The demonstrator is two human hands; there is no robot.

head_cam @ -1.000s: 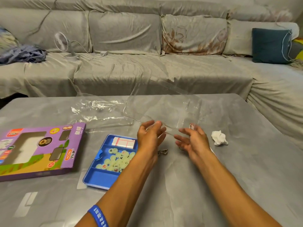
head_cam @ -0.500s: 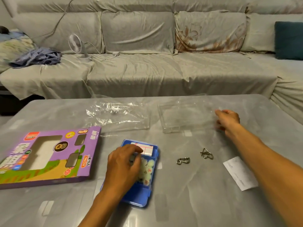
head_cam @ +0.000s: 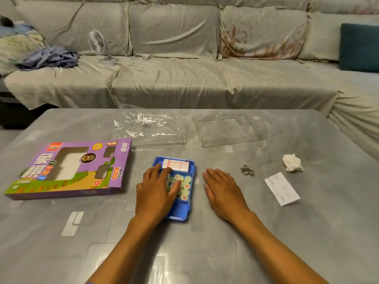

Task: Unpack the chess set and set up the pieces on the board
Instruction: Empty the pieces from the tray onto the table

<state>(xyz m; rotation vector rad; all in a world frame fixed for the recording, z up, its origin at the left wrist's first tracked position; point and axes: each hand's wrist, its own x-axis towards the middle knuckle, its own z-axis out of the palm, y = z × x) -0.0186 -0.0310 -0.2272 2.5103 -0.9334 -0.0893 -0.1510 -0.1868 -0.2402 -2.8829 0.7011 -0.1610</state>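
A blue plastic tray (head_cam: 183,210) sits in the middle of the grey table. It holds several pale round chess pieces (head_cam: 184,184) and a folded white board with red lines (head_cam: 176,165) at its far end. My left hand (head_cam: 156,188) lies over the tray's left side, fingers resting on the pieces. Just right of the tray, my right hand (head_cam: 222,186) lies flat on the table with straight fingers, holding nothing. The purple chess box (head_cam: 69,169) lies flat to the left.
A clear plastic lid (head_cam: 225,129) and a crumpled clear bag (head_cam: 149,128) lie at the table's far side. A metal ring puzzle (head_cam: 247,170), a paper slip (head_cam: 282,188) and a crumpled tissue (head_cam: 292,162) lie to the right. A sofa with a small fan (head_cam: 97,43) stands behind.
Both hands let go of the clear lid, which now lies at the far side. My left hand went to the tray; my right hand came back and lies flat beside it.
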